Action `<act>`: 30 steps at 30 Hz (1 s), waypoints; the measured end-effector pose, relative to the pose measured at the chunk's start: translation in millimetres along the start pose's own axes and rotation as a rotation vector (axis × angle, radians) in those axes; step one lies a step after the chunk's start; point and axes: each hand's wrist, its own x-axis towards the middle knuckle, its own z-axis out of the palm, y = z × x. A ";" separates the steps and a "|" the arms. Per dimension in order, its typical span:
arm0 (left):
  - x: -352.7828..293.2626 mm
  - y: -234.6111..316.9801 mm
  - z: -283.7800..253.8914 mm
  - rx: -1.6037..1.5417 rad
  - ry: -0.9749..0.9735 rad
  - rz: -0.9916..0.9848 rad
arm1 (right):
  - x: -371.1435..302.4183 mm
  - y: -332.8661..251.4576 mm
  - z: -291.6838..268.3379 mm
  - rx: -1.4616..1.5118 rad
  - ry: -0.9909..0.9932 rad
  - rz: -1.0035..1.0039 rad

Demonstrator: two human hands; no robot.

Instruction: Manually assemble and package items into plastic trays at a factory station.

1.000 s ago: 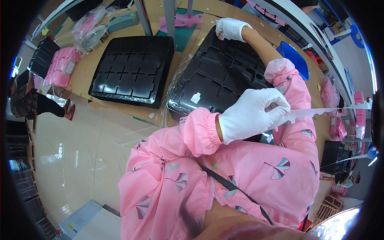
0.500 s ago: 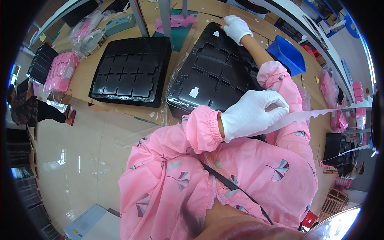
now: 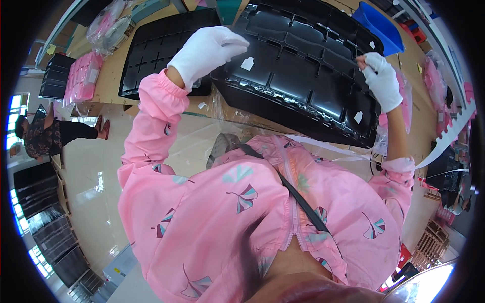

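A large glossy black plastic tray (image 3: pixel 303 68) with molded ribs sits before me. White bottle-shaped stickers lie on it: a left sticker (image 3: pixel 247 63), a near-right sticker (image 3: pixel 358 117) and a far-right sticker (image 3: pixel 372 45). My left hand (image 3: pixel 207 53), in a white glove, hovers at the tray's left edge, fingers pressed together beside the left sticker. My right hand (image 3: pixel 382 83) is over the tray's right end, its glove leaving fingertips bare, fingers curled in a pinch. Whatever either holds is hidden. A white backing strip (image 3: pixel 328 145) runs along the tray's near side.
Another black tray (image 3: pixel 156 48) stands to the left. A blue bin (image 3: pixel 379 28) is behind at the right. Pink wrapped packs (image 3: pixel 82 76) sit at the table's left edge. A person (image 3: pixel 55 129) stands farther left on the tiled floor.
My left hand has let go of the white strip and moved left to the tray's left edge. My right hand has come from the far edge to the right end. The view has shifted.
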 end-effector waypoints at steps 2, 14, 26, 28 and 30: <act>3.3 -7.5 3.3 0.253 -0.021 0.152 | -20.9 -3.9 2.2 0.068 -0.030 0.101; 14.8 27.8 10.7 0.679 -0.269 0.001 | -60.3 -14.2 0.2 0.030 -0.071 0.146; 8.5 24.5 10.8 0.633 -0.213 0.105 | -76.9 -16.5 4.2 0.116 -0.060 0.204; 3.2 17.0 14.1 0.629 -0.127 0.179 | -78.2 -17.6 4.0 0.138 -0.061 0.217; -0.7 13.4 17.9 0.635 -0.058 0.240 | -78.6 -20.7 5.0 0.180 -0.066 0.233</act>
